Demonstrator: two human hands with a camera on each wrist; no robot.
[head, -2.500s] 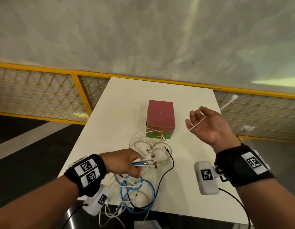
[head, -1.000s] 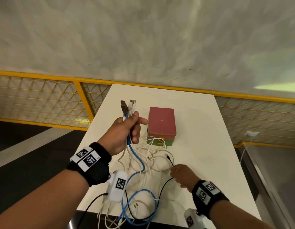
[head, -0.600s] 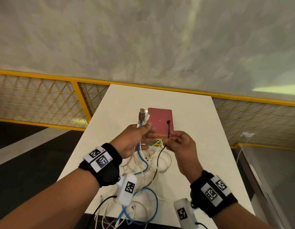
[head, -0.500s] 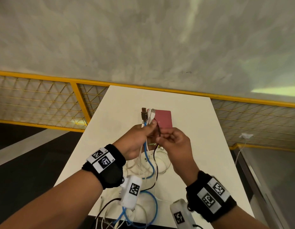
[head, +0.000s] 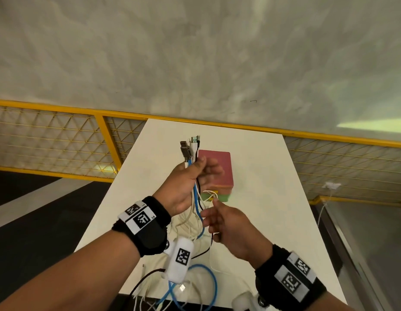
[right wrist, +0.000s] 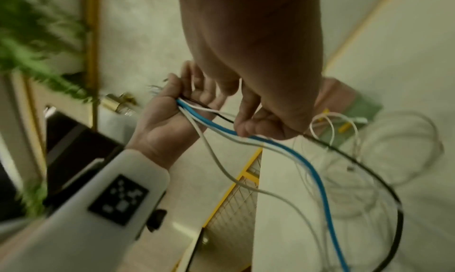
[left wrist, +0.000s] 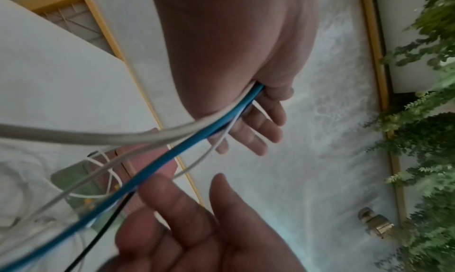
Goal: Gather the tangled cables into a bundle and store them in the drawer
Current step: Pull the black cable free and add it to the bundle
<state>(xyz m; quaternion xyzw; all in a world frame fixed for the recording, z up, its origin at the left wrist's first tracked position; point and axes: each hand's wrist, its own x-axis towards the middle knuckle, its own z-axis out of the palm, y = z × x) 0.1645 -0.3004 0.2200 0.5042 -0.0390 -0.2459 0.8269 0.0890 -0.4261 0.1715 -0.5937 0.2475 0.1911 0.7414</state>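
My left hand (head: 200, 170) is raised over the white table (head: 264, 167) and grips a bunch of cable ends; their plugs (head: 190, 145) stick up above the fist. A blue cable (head: 197, 204), white ones and a black one hang from it to loose loops (head: 205, 286) at the table's near edge. In the left wrist view the cables (left wrist: 197, 140) leave my left hand's palm (left wrist: 258, 128). My right hand (head: 214, 217) hovers just below, fingers relaxed and brushing the hanging cables (right wrist: 293, 151), gripping nothing. The small drawer box (head: 219, 167), red top and green base, stands behind both hands.
Thin white wire (head: 209, 194) lies over the box's front. Some cable loops droop over the table's near edge. A yellow mesh railing (head: 105, 140) runs behind and beside the table. At the right a wall socket (head: 331, 185) has a white lead.
My right hand brought the black cable's end up to my left hand, let go and dropped lower. The left hand now grips that end with the other plugs.
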